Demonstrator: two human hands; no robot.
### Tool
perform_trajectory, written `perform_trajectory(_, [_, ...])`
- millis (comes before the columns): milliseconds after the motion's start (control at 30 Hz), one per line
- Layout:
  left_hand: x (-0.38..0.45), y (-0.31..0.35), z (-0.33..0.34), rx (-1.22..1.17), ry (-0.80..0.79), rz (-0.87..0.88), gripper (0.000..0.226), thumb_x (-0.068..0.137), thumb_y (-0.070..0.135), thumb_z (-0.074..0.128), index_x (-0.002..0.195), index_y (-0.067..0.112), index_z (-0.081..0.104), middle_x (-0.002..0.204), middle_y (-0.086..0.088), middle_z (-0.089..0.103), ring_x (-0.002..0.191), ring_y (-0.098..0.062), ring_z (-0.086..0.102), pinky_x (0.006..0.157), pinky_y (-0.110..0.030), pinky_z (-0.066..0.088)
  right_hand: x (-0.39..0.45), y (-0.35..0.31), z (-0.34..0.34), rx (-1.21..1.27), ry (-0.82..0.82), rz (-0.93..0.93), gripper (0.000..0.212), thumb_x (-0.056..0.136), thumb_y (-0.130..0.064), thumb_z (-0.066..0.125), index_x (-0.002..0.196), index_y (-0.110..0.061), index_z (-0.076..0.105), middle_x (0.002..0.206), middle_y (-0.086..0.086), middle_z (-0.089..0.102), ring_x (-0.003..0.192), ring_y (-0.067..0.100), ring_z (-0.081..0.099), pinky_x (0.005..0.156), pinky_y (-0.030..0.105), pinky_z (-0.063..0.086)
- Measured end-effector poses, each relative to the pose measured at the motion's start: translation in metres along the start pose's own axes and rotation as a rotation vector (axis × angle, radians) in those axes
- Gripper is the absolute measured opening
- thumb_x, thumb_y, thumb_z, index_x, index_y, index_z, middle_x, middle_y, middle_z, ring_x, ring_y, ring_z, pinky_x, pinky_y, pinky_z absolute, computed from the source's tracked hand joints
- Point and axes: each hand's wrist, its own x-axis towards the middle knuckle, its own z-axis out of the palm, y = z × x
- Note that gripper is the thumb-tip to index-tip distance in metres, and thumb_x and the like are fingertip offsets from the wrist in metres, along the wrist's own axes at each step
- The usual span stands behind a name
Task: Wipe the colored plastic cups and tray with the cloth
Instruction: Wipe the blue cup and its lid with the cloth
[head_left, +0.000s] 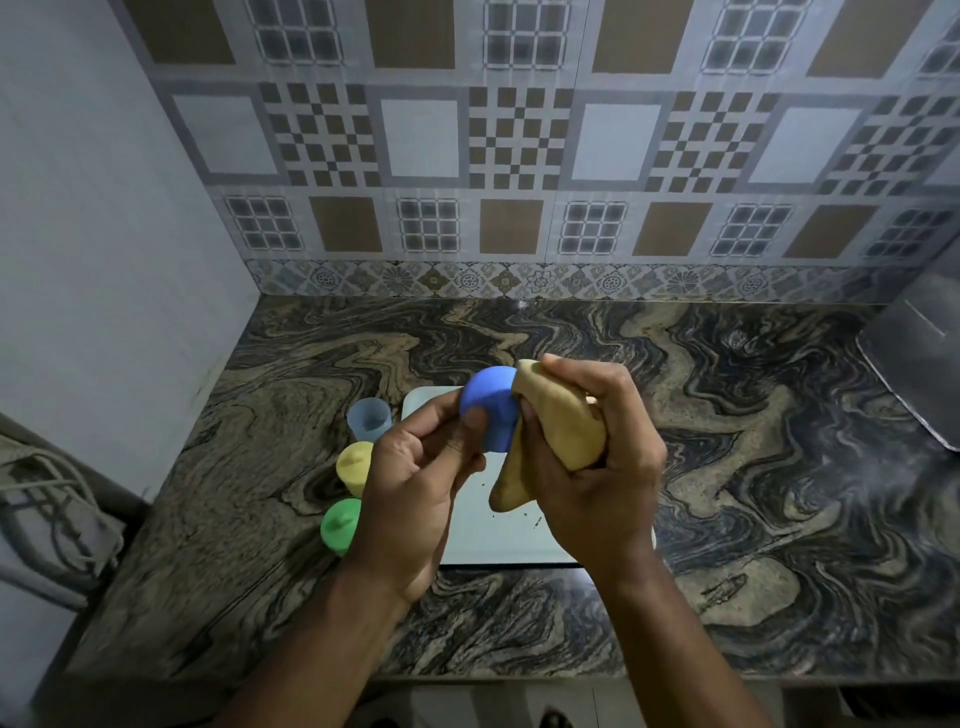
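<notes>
My left hand (415, 483) grips a blue plastic cup (491, 405) above the tray, thumb and fingers curled round its side. My right hand (592, 457) holds a tan cloth (561, 431) bunched against the cup's right side. Under both hands lies a white tray (498, 540), partly hidden, with a few dark crumbs on it. To the tray's left stand three cups in a row: a pale blue one (368, 418) upright, a yellow one (354, 465) and a green one (340, 525) both upside down.
The marbled stone counter (753, 467) runs to a tiled back wall (519, 156). A steel sink edge (914, 374) sits at the far right. A plain wall bounds the left, with cables (47, 509) below it. The counter's front edge is close to me.
</notes>
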Motion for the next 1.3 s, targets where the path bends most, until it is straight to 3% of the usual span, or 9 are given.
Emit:
perform_trajectory(200, [0.004, 0.005, -0.011, 0.187, -0.198, 0.132, 0.019, 0.089, 0.015, 0.067, 0.105, 0.012, 0.077, 0.085, 0.008, 0.077, 0.072, 0.002, 0.064, 0.072, -0.014, 0.050, 0.023, 0.012, -0.002, -0.011, -0.022, 0.003, 0.022, 0.092, -0.002, 0.081, 0.112, -0.003, 0.073, 0.112, 0.011, 0.075, 0.102, 0.021, 0.075, 0.085, 0.040, 0.061])
perform_trajectory(300, [0.005, 0.004, -0.017, 0.159, -0.237, 0.092, 0.017, 0.087, 0.025, 0.076, 0.101, 0.018, 0.082, 0.089, 0.001, 0.074, 0.077, -0.010, 0.056, 0.072, -0.016, 0.047, 0.039, 0.016, -0.003, -0.013, -0.028, 0.036, 0.024, 0.092, -0.004, 0.083, 0.113, -0.008, 0.072, 0.112, 0.005, 0.076, 0.101, 0.016, 0.075, 0.088, 0.034, 0.060])
perform_trajectory(500, [0.011, -0.002, -0.026, -0.100, -0.118, -0.110, 0.026, 0.089, 0.019, 0.069, 0.111, 0.014, 0.081, 0.113, -0.015, 0.070, 0.109, -0.029, 0.051, 0.095, -0.032, 0.044, 0.052, 0.024, -0.015, 0.095, 0.030, 0.149, 0.026, 0.092, 0.010, 0.076, 0.113, -0.001, 0.066, 0.104, -0.007, 0.070, 0.091, -0.006, 0.065, 0.083, 0.017, 0.052])
perform_trajectory(633, [0.013, 0.002, -0.028, -0.127, -0.091, -0.135, 0.023, 0.087, 0.021, 0.068, 0.104, 0.019, 0.083, 0.104, -0.004, 0.074, 0.095, -0.012, 0.060, 0.079, -0.018, 0.051, 0.041, 0.019, -0.022, 0.066, 0.031, 0.134, 0.026, 0.092, 0.002, 0.078, 0.114, 0.000, 0.065, 0.108, -0.010, 0.069, 0.093, -0.006, 0.065, 0.083, 0.016, 0.051])
perform_trajectory(800, [0.016, 0.000, -0.026, 0.071, -0.120, -0.015, 0.026, 0.091, 0.024, 0.069, 0.114, 0.015, 0.078, 0.104, -0.002, 0.076, 0.094, -0.015, 0.057, 0.081, -0.024, 0.046, 0.019, 0.003, -0.013, 0.046, -0.089, 0.068, 0.031, 0.090, -0.009, 0.081, 0.117, -0.014, 0.066, 0.114, -0.010, 0.072, 0.100, 0.006, 0.072, 0.085, 0.024, 0.056])
perform_trajectory(900, [0.013, 0.007, -0.021, 0.226, -0.251, 0.089, 0.020, 0.097, 0.017, 0.068, 0.115, 0.008, 0.072, 0.094, 0.009, 0.079, 0.082, -0.002, 0.065, 0.075, -0.016, 0.050, 0.015, 0.002, -0.004, -0.006, -0.178, -0.004, 0.034, 0.086, 0.002, 0.087, 0.116, -0.006, 0.072, 0.111, 0.003, 0.074, 0.100, 0.018, 0.074, 0.082, 0.032, 0.060])
perform_trajectory(967, [0.016, 0.012, -0.023, 0.323, -0.329, 0.106, 0.021, 0.099, 0.015, 0.066, 0.116, 0.004, 0.070, 0.101, 0.003, 0.081, 0.094, -0.006, 0.074, 0.082, -0.019, 0.055, 0.023, 0.004, -0.002, -0.025, -0.205, -0.061, 0.031, 0.086, 0.007, 0.086, 0.113, -0.001, 0.073, 0.109, 0.008, 0.074, 0.100, 0.021, 0.074, 0.083, 0.031, 0.059])
perform_trajectory(1067, [0.020, 0.016, -0.029, 0.481, -0.429, 0.120, 0.027, 0.098, 0.028, 0.069, 0.116, 0.009, 0.073, 0.111, -0.010, 0.078, 0.110, -0.028, 0.073, 0.096, -0.037, 0.058, 0.040, 0.013, -0.002, -0.077, -0.198, -0.094, 0.026, 0.089, 0.001, 0.086, 0.112, -0.002, 0.074, 0.108, 0.008, 0.076, 0.098, 0.018, 0.074, 0.085, 0.025, 0.057])
perform_trajectory(1300, [0.027, 0.016, -0.030, 0.387, -0.380, 0.103, 0.020, 0.099, 0.021, 0.060, 0.113, 0.020, 0.075, 0.107, -0.003, 0.074, 0.105, -0.013, 0.064, 0.096, -0.027, 0.050, 0.048, 0.027, -0.017, 0.135, -0.154, 0.178, 0.028, 0.090, 0.006, 0.077, 0.114, -0.003, 0.067, 0.100, -0.015, 0.072, 0.087, -0.004, 0.066, 0.080, 0.013, 0.051])
